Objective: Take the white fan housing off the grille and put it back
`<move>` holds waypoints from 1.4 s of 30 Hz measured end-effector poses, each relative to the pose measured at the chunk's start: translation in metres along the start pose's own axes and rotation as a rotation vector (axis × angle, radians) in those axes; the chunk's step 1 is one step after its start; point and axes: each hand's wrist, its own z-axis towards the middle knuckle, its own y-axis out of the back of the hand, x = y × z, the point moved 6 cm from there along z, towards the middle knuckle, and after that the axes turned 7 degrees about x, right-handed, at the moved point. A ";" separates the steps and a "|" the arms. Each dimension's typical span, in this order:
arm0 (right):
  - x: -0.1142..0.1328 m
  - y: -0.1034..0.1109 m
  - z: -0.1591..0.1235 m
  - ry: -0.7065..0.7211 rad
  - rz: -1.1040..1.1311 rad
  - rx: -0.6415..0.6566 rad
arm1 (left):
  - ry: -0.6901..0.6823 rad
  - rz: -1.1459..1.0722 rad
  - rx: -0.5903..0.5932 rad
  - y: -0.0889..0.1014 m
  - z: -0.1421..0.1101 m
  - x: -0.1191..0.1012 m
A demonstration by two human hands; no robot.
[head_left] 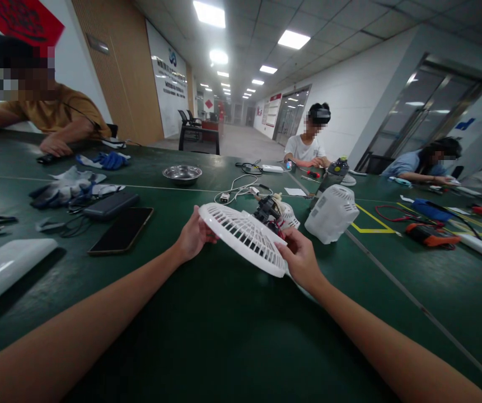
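Between my hands a round white fan grille [244, 238] is held tilted above the green table. My left hand [195, 235] grips its left rim, fingers partly hidden behind it. The right hand [303, 254] pinches its right side, thumb on the front. Behind the grille shows a dark fan motor [269, 210] with wires; how it joins the grille is hidden. A white vented plastic housing [332, 215] stands to the right of my right hand. A white cable [236, 190] lies on the table beyond the grille.
Left of me lie a smartphone [121, 230], a dark case [111, 205], gloves [70, 184] and a white box-like object [9, 268]. A metal bowl [182, 174] stands ahead. An orange multimeter [431, 235] and a bottle [336, 170] are on the right. Other people sit around the table.
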 end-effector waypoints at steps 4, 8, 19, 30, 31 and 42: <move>0.007 -0.004 -0.001 0.168 -0.311 0.081 | 0.100 -0.299 0.141 -0.006 -0.004 -0.001; 0.004 -0.005 -0.001 0.249 -0.527 0.145 | 0.227 -0.333 0.143 -0.007 0.000 0.007; 0.005 -0.001 0.002 0.271 -0.550 0.164 | 0.247 -0.243 0.026 -0.007 0.003 0.006; 0.014 -0.002 0.000 0.336 -0.468 0.081 | 0.246 -0.218 0.035 -0.003 0.004 0.009; 0.013 -0.001 -0.001 0.319 -0.473 0.058 | 0.247 -0.218 0.039 -0.002 0.004 0.010; 0.018 -0.001 -0.002 0.363 -0.459 -0.036 | 0.226 -0.209 0.043 0.002 0.009 0.015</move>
